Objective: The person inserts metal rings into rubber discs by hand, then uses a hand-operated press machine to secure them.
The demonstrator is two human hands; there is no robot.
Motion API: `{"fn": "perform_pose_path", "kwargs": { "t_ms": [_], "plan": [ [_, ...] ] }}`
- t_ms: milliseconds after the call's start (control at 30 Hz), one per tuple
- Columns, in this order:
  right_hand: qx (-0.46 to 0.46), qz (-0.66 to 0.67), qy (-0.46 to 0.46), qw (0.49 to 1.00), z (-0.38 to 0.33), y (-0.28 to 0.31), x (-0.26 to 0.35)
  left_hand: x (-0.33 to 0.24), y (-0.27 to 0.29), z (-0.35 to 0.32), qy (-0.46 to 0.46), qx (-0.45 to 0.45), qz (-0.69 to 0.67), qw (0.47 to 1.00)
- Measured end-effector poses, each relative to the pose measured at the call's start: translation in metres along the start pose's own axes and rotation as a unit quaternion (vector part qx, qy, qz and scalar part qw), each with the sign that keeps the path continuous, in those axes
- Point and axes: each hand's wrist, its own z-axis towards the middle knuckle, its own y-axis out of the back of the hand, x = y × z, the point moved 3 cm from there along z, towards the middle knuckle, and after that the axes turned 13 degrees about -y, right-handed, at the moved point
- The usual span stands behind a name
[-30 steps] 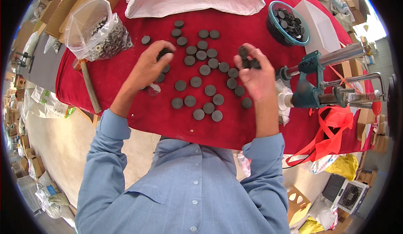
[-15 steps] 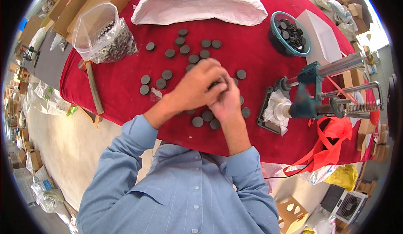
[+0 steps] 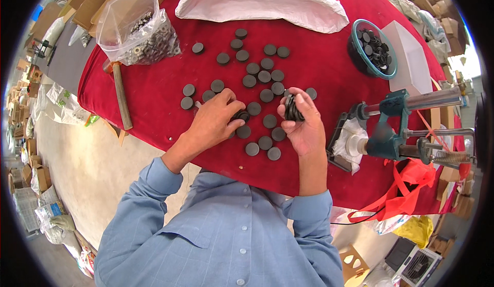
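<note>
Scene: From my remote seat I look down on a red-covered table strewn with dark round discs, the person in a blue shirt leaning over its near edge.

Left hand: The left hand lies palm down on the cloth, fingers curled and pinching at one disc under its fingertips.

Right hand: The right hand is turned palm up, fingers closed round a short stack of discs held on edge.

Just changed: Half a second ago I saw both hands pressed together over the middle of the scatter; now they have come apart, the stack staying in the right while the left drops back to the cloth. A second ago they were wide apart at either edge of the discs.

What that means: I read this as a gather-and-stack rhythm, each pass adding to the right hand's stack; many discs remain loose, so the gathering looks well short of done.

Around them: A clear bag of small metal parts sits far left, a white sack at the far edge, a teal bowl of discs to the right, and a teal hand press just beside the right wrist.
</note>
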Motion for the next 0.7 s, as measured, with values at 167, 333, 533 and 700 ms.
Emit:
{"fn": "perform_pose_path", "kwargs": {
  "t_ms": [167,333,533,700],
  "plan": [
    [-0.025,-0.046,-0.006,0.999,-0.004,-0.001,-0.01,0.002,-0.002,0.006,-0.011,-0.02,-0.07,0.997],
    [-0.108,-0.225,-0.035,0.968,-0.008,-0.016,-0.037,-0.006,0.009,0.017,0.095,-0.072,-0.313,0.942],
    [-0.104,-0.218,-0.085,0.967,0.005,-0.023,-0.045,-0.022,0.016,0.037,0.053,-0.048,-0.298,0.952],
    [-0.091,-0.134,-0.011,0.987,0.018,-0.028,0.023,0.016,0.047,0.034,0.057,-0.15,-0.28,0.946]
  ]
}}
